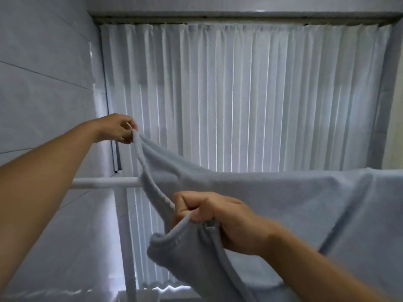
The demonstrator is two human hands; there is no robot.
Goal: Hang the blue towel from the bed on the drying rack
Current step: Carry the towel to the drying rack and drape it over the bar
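White pleated curtain [239, 94] fills the background, backlit; tiled wall [43, 62] at left. Blue towel [283, 203] draped over the top rail of the white drying rack [104, 182], spreading right; its left portion lifted off the rail. Rack upright descends below the rail's bare left section. Right hand [218, 216] in a closed fist, gripping the towel's near hemmed edge below the rail. Left hand [118, 128] raised above the rail, thumb and fingers pinched closed on the towel's upper corner, hem taut between both hands.
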